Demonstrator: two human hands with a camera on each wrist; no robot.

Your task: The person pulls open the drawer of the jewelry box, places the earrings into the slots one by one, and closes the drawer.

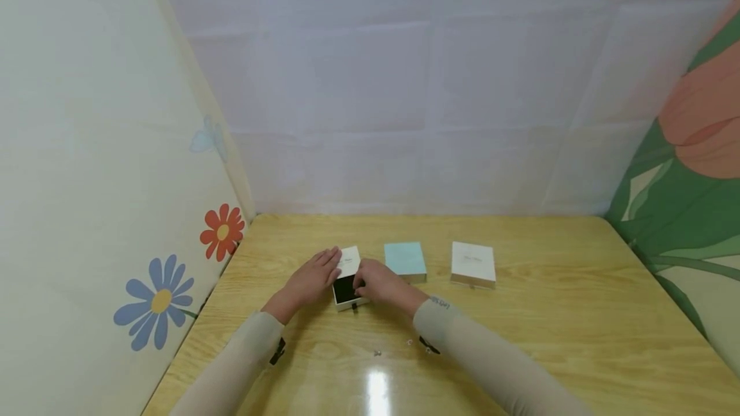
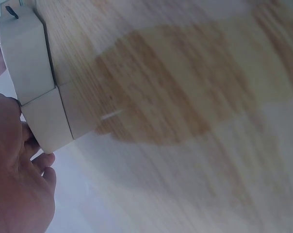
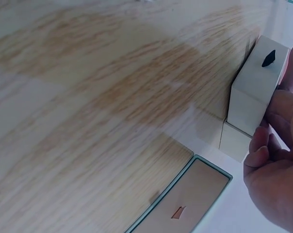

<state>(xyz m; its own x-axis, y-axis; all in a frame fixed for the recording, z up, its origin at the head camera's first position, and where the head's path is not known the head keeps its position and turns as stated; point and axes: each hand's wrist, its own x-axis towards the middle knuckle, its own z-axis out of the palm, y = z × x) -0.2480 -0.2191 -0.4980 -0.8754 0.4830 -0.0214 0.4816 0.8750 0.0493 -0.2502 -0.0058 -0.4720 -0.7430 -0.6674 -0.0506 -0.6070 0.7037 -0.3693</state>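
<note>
A small white drawer box (image 1: 348,260) lies on the table with its black-lined drawer (image 1: 345,289) pulled out toward me. My left hand (image 1: 312,277) holds the box's sleeve, its fingers reaching over the top and around the side; in the left wrist view, fingertips show at the sleeve's end (image 2: 47,119). My right hand (image 1: 378,281) reaches into the drawer from the right with bent fingers. In the right wrist view those fingers (image 3: 277,141) are beside the drawer wall (image 3: 248,109). Whether they pinch anything is hidden.
To the right sit a light blue box (image 1: 405,258) and another white box (image 1: 473,262), both closed. Several tiny shiny pieces, including one (image 1: 378,353) in front of the hands, lie on the wooden table (image 1: 555,339). A floral wall panel (image 1: 115,210) borders the left.
</note>
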